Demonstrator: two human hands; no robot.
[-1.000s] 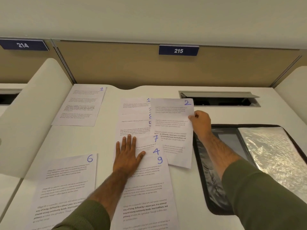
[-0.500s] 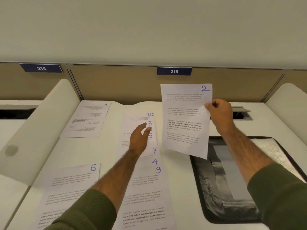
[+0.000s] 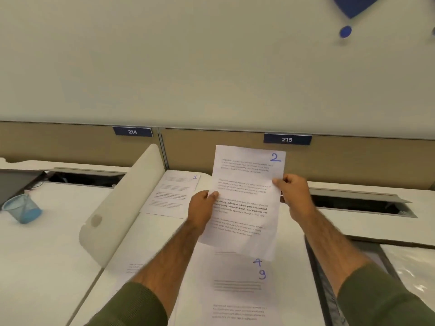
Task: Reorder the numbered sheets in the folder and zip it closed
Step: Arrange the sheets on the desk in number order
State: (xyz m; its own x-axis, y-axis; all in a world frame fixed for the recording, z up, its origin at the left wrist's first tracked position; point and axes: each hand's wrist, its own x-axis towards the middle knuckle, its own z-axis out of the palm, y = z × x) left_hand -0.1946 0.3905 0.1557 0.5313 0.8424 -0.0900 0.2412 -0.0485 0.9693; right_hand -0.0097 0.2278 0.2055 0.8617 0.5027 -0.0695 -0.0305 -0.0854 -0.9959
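Bringing left hand (image 3: 202, 205) up from the stack (image 3: 237, 295) to pinch sheet 2 (image 3: 244, 198) by left edge; pinching right edge with right hand (image 3: 294, 191). Holding sheet raised above surface (image 3: 160, 231). Sorting underway; next probably laying it squarely onto sheet 1 (image 3: 174, 194).

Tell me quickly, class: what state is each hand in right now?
Left hand: closed, pinching the left edge of sheet 2.
Right hand: closed, pinching the right edge of the same sheet.

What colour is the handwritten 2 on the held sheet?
Blue ink; the numeral sits top right on the sheet, head view.
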